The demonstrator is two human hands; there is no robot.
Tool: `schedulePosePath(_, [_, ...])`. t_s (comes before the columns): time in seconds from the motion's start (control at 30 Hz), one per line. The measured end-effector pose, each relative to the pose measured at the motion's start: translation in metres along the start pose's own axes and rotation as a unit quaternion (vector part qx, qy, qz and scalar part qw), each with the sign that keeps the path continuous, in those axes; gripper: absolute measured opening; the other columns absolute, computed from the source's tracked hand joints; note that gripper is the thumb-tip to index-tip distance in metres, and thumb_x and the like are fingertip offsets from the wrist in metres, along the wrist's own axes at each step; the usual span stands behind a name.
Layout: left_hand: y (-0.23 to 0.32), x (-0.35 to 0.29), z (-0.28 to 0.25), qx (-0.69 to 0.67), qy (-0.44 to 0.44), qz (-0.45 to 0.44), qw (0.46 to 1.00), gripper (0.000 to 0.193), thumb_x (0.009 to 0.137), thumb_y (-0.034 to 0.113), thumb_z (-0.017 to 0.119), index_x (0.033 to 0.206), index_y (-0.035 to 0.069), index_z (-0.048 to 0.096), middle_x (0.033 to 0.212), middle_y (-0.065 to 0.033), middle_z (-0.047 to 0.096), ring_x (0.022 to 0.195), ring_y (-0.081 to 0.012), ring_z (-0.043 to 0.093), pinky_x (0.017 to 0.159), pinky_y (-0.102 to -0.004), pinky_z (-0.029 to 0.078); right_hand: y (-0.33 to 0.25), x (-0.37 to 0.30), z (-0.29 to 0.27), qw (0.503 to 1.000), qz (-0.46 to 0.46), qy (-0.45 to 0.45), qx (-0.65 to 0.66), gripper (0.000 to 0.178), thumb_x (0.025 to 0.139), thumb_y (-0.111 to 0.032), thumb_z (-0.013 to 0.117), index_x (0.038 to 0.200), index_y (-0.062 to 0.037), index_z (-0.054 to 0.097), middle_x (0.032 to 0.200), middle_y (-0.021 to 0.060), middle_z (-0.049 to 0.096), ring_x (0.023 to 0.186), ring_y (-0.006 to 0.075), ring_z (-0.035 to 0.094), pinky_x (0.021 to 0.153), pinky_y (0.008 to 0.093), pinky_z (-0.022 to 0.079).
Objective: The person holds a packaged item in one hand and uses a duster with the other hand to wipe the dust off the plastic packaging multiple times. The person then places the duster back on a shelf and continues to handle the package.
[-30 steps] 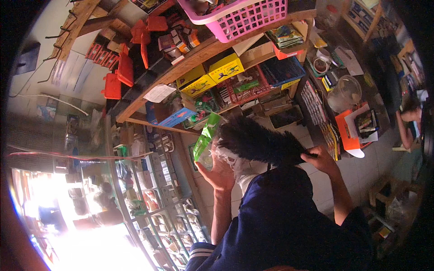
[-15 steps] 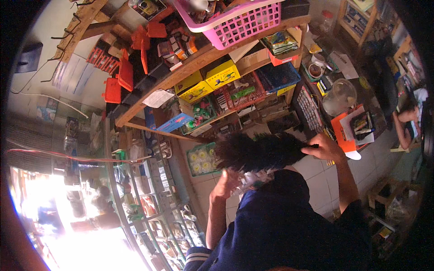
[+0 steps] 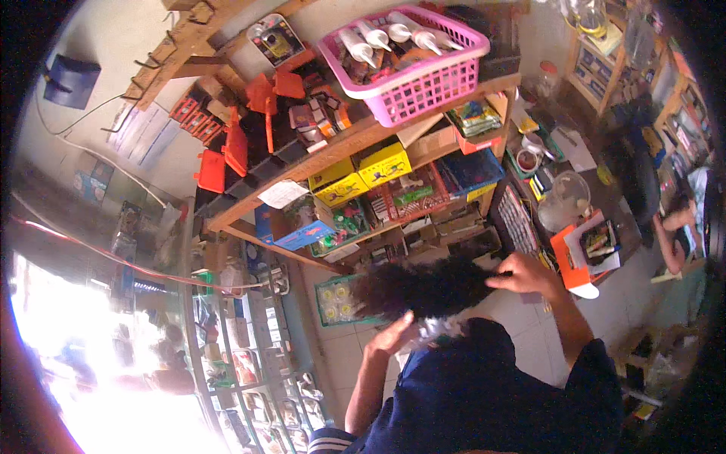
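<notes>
A black, fluffy duster (image 3: pixel 431 287) spans the middle of the view in front of my chest. My right hand (image 3: pixel 525 274) is closed at its right end, thumb and fingers pinched together there. Below the duster's left half, my left hand (image 3: pixel 392 334) is closed around the edge of a crinkled, whitish clear plastic packet (image 3: pixel 437 331). The duster partly covers that hand's fingertips, and what the packet contains is too blurred to tell.
Ahead stands a wooden shelf (image 3: pixel 302 175) with a pink basket (image 3: pixel 393 102) of white nozzle bottles and yellow boxes (image 3: pixel 384 164). A glass display case (image 3: pixel 246 363) is at left. Right, a cluttered table holds an orange box (image 3: pixel 578 257); another person (image 3: pixel 673 219) is beyond.
The view has tilted up, so the shelf and basket sit lower and show more. Both hands, still holding the duster and packet, appear lower; the right hand is slightly farther left.
</notes>
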State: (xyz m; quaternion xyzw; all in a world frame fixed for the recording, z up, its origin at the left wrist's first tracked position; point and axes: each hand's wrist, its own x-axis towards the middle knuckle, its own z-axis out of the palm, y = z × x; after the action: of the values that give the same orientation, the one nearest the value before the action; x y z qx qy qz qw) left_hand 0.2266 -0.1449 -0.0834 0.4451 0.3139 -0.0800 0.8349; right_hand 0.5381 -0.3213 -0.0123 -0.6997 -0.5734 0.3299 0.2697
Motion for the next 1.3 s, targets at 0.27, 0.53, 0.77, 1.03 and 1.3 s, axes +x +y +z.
schedulePosePath(0.27, [0.000,-0.010,-0.009,-0.155,-0.010,0.028,0.987,0.078,0.089,0.062,0.047,0.139,0.003,0.037,0.130,-0.0181,0.050,0.112,-0.0309,0.052,0.094,-0.0456,0.043,-0.008,0.030,0.029,0.999,0.019,-0.029,-0.002,0.048,0.083,-0.047,0.064,0.071,-0.0004,0.068,0.066,0.0185,0.064,0.058,0.0305,0.062,0.058,0.0414,0.046])
schedulePosePath(0.53, [-0.016,-0.026,-0.078,-0.389,0.148,0.201,0.887,0.045,0.095,0.055,0.040,0.109,0.015,0.054,0.099,-0.0038,0.058,0.087,-0.0202,0.056,0.075,-0.0331,0.047,0.017,0.019,0.024,0.995,0.062,0.076,-0.022,0.051,0.083,-0.039,0.068,0.059,0.0030,0.054,0.052,0.0164,0.048,0.046,0.0195,0.045,0.049,0.0381,0.035])
schedulePosePath(0.77, [-0.046,-0.017,-0.095,-0.449,0.155,0.137,0.869,0.041,0.096,0.053,0.039,0.111,0.017,0.053,0.076,0.0008,0.053,0.055,-0.0111,0.047,0.050,-0.0254,0.040,-0.069,0.100,0.032,0.929,-0.010,0.081,0.361,0.039,0.090,-0.024,0.064,0.120,-0.0047,0.049,0.069,0.0000,0.055,0.060,0.0112,0.053,0.054,0.0270,0.042])
schedulePosePath(1.03, [-0.066,-0.029,-0.118,-0.355,0.001,0.186,0.916,0.060,0.097,0.054,0.031,0.140,0.014,0.041,0.127,-0.0079,0.055,0.098,-0.0211,0.056,0.088,-0.0359,0.045,-0.192,0.273,-0.030,0.856,-0.184,0.210,0.435,0.056,0.092,-0.021,0.061,0.140,-0.0089,0.034,0.101,0.0045,0.058,0.069,0.0129,0.062,0.045,0.0249,0.049])
schedulePosePath(1.3, [-0.065,-0.060,-0.125,-0.286,0.101,0.274,0.913,0.052,0.101,0.043,0.033,0.140,0.009,0.040,0.093,-0.0041,0.062,0.062,-0.0083,0.052,0.049,-0.0214,0.042,-0.110,0.357,-0.016,0.769,-0.049,0.333,0.544,0.064,0.080,-0.007,0.070,0.132,-0.0069,0.033,0.110,0.0145,0.051,0.080,0.0252,0.065,0.059,0.0351,0.057])
